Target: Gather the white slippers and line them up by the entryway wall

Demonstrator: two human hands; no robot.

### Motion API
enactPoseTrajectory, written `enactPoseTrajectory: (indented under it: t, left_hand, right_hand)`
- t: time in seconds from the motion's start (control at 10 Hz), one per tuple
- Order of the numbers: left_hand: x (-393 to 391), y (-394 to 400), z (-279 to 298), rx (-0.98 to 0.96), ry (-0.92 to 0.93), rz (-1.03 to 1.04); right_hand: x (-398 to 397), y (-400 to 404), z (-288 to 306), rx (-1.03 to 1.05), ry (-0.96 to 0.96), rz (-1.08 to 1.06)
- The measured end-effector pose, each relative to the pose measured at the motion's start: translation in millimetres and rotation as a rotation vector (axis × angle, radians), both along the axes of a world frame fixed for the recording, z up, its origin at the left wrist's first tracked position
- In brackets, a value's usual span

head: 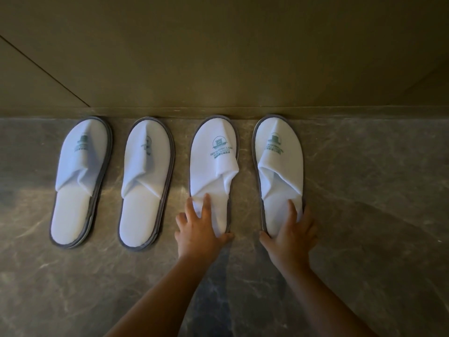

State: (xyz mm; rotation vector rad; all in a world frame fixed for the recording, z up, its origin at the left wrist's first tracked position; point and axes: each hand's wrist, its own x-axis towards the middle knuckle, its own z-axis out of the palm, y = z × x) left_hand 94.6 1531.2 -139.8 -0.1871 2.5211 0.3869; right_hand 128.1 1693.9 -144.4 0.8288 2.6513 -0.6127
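Observation:
Several white slippers with grey edging and a green logo lie in a row on the floor, toes against the wall's base. From the left: the first slipper [80, 181], the second slipper [145, 183], the third slipper [213, 166] and the fourth slipper [279, 166]. My left hand [200, 229] grips the heel of the third slipper, fingers on its insole and thumb at its right edge. My right hand [290, 237] holds the heel of the fourth slipper the same way, thumb at its left edge.
The wall [218, 57] is olive-brown with a low skirting strip [218, 111] along its foot. The floor [364, 215] is grey veined stone, dimly lit, and stretches on to the left and right of the row.

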Motion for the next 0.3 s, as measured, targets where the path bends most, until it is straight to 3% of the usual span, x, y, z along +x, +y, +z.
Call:
enactPoseTrajectory:
  t: [0.2,0.3]
  left_hand:
    - [-5,0,10,-0.075,-0.012,-0.046]
    - [-1,-1,28,-0.008,0.083,-0.205]
  right_hand:
    - [-4,-1,11,-0.009,-0.034,0.027]
    - [-2,-2,33,-0.075,0.250,0.015]
